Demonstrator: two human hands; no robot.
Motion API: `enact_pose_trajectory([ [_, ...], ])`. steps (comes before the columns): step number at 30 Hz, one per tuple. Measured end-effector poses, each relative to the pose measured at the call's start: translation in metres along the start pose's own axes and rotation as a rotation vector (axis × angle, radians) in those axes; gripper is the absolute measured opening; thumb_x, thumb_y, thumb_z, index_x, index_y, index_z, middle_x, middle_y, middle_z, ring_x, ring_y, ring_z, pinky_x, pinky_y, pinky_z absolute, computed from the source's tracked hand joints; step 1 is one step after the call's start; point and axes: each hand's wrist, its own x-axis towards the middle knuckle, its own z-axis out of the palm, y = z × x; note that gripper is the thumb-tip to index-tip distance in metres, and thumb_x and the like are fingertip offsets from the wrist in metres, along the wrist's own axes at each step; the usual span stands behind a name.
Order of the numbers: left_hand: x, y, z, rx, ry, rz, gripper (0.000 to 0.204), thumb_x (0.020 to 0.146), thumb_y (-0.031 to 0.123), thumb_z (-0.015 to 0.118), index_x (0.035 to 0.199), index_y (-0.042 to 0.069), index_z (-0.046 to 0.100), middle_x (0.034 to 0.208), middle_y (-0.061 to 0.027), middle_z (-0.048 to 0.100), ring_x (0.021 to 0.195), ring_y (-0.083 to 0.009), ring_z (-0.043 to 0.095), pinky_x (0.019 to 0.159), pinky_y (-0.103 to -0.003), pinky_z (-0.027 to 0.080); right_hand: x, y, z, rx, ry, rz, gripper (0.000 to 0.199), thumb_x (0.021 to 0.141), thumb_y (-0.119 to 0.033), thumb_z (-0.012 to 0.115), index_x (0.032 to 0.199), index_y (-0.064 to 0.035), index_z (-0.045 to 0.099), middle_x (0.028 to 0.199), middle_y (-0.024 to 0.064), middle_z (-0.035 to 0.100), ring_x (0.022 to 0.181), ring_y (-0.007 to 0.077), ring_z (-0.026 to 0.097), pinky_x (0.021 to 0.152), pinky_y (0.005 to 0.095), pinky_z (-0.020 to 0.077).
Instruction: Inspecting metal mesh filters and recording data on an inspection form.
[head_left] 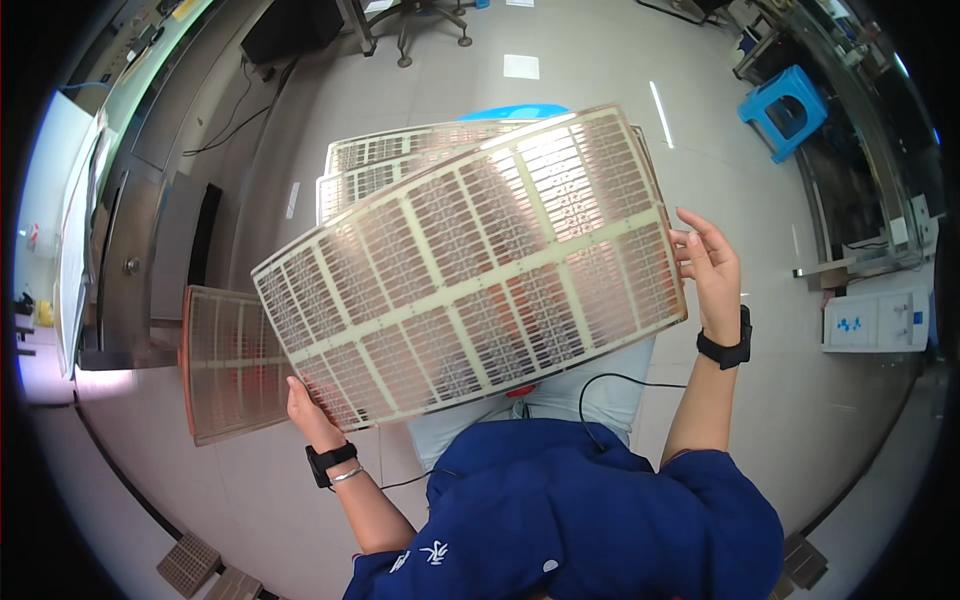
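Note:
A large, thin circuit board panel (pixel 480 285) is held tilted over my lap, its right end higher than its left. Rows of small repeated copper-coloured patterns cover it, divided by pale green bands. My left hand (pixel 315 418) is closed on the lower left corner, thumb at the edge and the other fingers mostly hidden. At the right edge, my right hand (pixel 710 275) grips the panel with its fingers partly bent. More similar panels (pixel 345 158) lie behind the held one, partly covered by it. Beyond them shows a piece of a blue stool (pixel 515 112).
Another panel (pixel 235 365) stands tilted at the left, next to a metal cabinet (pixel 140 260). A blue stool (pixel 785 110) and a white box (pixel 878 320) are at the right. A wheeled chair base (pixel 405 30) is at the far side. A black cable (pixel 630 378) crosses my lap.

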Motion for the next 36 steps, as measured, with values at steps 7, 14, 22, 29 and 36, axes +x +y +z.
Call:
enact_pose_trajectory([
  [7, 0.007, -0.013, -0.006, 0.022, 0.029, 0.009, 0.036, 0.093, 0.038, 0.047, 0.079, 0.006, 0.053, 0.068, 0.0016, 0.052, 0.058, -0.0079, 0.049, 0.054, -0.022, 0.04, -0.007, -0.008, -0.001, 0.072, -0.029, -0.016, 0.03, 0.093, -0.016, 0.046, 0.118, -0.0009, 0.053, 0.089, 0.0081, 0.064, 0.067, 0.0088, 0.058, 0.056, 0.0196, 0.0475],
  [14, 0.003, -0.006, 0.002, 0.037, 0.019, 0.007, 0.033, 0.093, 0.036, 0.046, 0.079, 0.007, 0.054, 0.066, 0.0001, 0.053, 0.057, -0.0085, 0.05, 0.052, -0.023, 0.039, -0.008, -0.007, -0.001, 0.151, -0.029, -0.031, 0.029, 0.093, -0.013, 0.045, 0.118, -0.0012, 0.053, 0.088, 0.0071, 0.064, 0.067, 0.0069, 0.057, 0.054, 0.0184, 0.0461],
  [22, 0.005, -0.006, -0.003, 0.041, -0.074, -0.023, 0.03, 0.094, 0.033, 0.047, 0.077, 0.008, 0.053, 0.067, -0.0001, 0.055, 0.058, -0.0079, 0.051, 0.052, -0.022, 0.04, -0.01, -0.002, 0.0, 0.099, -0.031, -0.05, 0.027, 0.093, -0.011, 0.045, 0.117, 0.0002, 0.053, 0.088, 0.0064, 0.064, 0.07, 0.0052, 0.057, 0.059, 0.018, 0.0457],
  [29, 0.007, -0.005, 0.0, 0.023, -0.09, 0.004, 0.028, 0.094, 0.031, 0.048, 0.081, 0.008, 0.055, 0.07, 0.0014, 0.056, 0.059, -0.0077, 0.051, 0.054, -0.022, 0.041, -0.012, 0.001, 0.0, 0.0, 0.014, -0.049, 0.026, 0.093, -0.01, 0.046, 0.113, 0.0007, 0.056, 0.088, 0.007, 0.064, 0.074, 0.0066, 0.057, 0.066, 0.0201, 0.0475],
  [36, 0.003, 0.0, 0.003, 0.029, -0.074, 0.013, 0.027, 0.093, 0.031, 0.048, 0.08, 0.008, 0.055, 0.071, 0.0016, 0.056, 0.06, -0.0075, 0.052, 0.054, -0.022, 0.041, -0.01, 0.005, 0.0, -0.049, 0.035, -0.052, 0.025, 0.093, -0.012, 0.047, 0.112, -0.0013, 0.058, 0.083, 0.003, 0.063, 0.067, 0.004, 0.051, 0.06, 0.0184, 0.0435],
])
